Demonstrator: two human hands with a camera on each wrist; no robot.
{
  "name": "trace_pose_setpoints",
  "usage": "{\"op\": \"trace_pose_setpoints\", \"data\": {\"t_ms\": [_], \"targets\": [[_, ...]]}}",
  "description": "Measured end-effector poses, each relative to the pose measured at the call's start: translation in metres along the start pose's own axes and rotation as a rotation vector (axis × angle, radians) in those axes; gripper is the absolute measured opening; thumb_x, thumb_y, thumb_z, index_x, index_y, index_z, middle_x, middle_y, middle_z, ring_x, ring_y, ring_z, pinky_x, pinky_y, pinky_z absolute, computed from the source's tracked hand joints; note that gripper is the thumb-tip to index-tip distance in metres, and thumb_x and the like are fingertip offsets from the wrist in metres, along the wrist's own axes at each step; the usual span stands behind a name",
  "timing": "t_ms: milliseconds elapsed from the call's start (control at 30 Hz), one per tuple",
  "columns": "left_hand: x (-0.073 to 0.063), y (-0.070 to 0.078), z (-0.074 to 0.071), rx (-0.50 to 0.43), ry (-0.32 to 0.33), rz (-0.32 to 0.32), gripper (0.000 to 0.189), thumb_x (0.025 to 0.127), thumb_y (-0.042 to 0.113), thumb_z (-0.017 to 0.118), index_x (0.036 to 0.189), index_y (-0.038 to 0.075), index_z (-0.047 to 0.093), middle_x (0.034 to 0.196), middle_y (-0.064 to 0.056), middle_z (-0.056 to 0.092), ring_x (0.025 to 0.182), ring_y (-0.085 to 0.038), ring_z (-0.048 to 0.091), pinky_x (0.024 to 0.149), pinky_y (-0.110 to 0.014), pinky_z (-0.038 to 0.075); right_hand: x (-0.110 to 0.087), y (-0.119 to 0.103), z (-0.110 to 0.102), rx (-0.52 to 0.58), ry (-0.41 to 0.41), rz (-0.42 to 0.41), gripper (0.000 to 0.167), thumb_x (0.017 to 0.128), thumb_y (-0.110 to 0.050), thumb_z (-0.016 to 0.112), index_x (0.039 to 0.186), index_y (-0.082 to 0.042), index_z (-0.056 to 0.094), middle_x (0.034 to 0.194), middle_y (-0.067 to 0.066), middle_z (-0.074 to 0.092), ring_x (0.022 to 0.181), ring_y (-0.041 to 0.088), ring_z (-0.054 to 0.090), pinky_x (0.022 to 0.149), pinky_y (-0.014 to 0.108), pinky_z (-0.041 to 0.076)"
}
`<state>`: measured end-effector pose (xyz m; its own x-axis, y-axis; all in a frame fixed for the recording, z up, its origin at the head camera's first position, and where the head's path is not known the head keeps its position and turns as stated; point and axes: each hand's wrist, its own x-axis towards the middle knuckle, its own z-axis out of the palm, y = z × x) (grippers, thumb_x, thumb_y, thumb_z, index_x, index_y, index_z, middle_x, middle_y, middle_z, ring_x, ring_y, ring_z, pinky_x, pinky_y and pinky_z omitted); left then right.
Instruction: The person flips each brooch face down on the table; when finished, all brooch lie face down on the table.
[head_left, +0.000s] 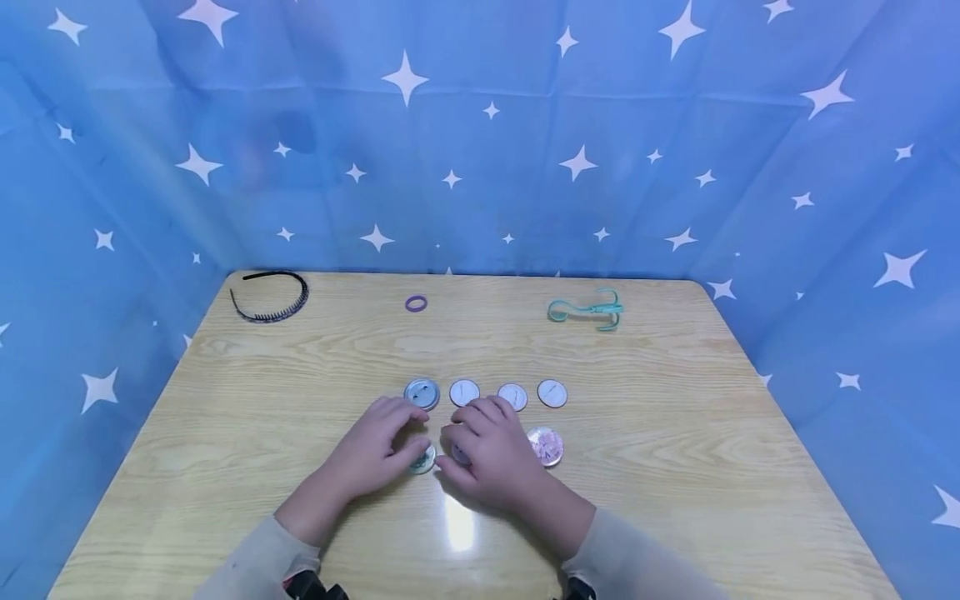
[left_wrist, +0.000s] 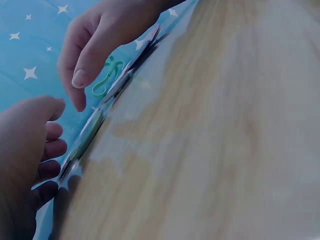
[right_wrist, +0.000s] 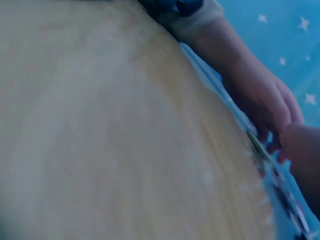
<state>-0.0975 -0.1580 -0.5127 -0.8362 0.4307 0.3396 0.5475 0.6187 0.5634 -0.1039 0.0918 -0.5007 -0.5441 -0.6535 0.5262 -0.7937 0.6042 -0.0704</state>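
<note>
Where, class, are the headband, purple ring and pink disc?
Headband (head_left: 305, 292): head view, on the band's curved middle.
Purple ring (head_left: 416, 310): head view, on its near rim.
Pink disc (head_left: 546, 447): head view, middle of its upper face.

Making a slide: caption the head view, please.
Left hand and right hand among round discs on a table; headband, ring and clip behind.

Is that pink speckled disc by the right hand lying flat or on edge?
Flat: in the head view, the pink speckled disc shows its broad round face on the table.
</note>
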Motion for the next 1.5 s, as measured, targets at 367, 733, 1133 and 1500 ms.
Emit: {"op": "trace_pose_setpoints", "data": {"t_ms": [367,733,1133,1500], "targets": [[-0.010,-0.013,-0.018,-0.054,-0.073,0.008,0.040,0.078,0.023,0.084,0.114,0.015,0.067,0.120,0.008,0.065,0.117,-0.015,0.057,0.105,-0.043,0.048,0.005,-0.024,0.012,0.052,-0.049,0.084,0.031,0.094,-0.043,0.070,0.108,-0.018,0.080,0.110,-0.005,0.069,0.112,0.019,0.060,0.107,0.046,0.042],[-0.010,-0.014,-0.021,-0.024,-0.152,-0.064,0.051,0.083,0.035,0.090,0.127,0.019,0.073,0.117,0.012,0.065,0.117,-0.012,0.056,0.106,-0.044,0.049,-0.001,-0.019,0.013,0.191,-0.134,0.208,0.037,0.095,-0.043,0.072,0.120,-0.016,0.079,0.117,-0.004,0.069,0.116,0.018,0.059,0.106,0.041,0.045],[-0.007,-0.013,-0.022,-0.024,-0.168,-0.074,0.043,0.082,0.036,0.093,0.119,0.022,0.078,0.109,0.016,0.064,0.109,-0.009,0.054,0.097,-0.039,0.050,-0.001,-0.021,0.011,0.210,-0.210,0.273,0.047,0.096,-0.049,0.073,0.130,-0.018,0.077,0.126,-0.005,0.063,0.120,0.016,0.055,0.110,0.042,0.042],[-0.008,-0.013,-0.022,-0.081,-0.164,-0.096,0.036,0.082,0.033,0.095,0.114,0.028,0.079,0.110,0.019,0.068,0.105,-0.008,0.054,0.091,-0.036,0.049,0.001,-0.020,0.008,0.268,-0.238,0.288,0.045,0.096,-0.047,0.076,0.132,-0.021,0.076,0.127,-0.005,0.065,0.122,0.017,0.054,0.111,0.044,0.041]]}}
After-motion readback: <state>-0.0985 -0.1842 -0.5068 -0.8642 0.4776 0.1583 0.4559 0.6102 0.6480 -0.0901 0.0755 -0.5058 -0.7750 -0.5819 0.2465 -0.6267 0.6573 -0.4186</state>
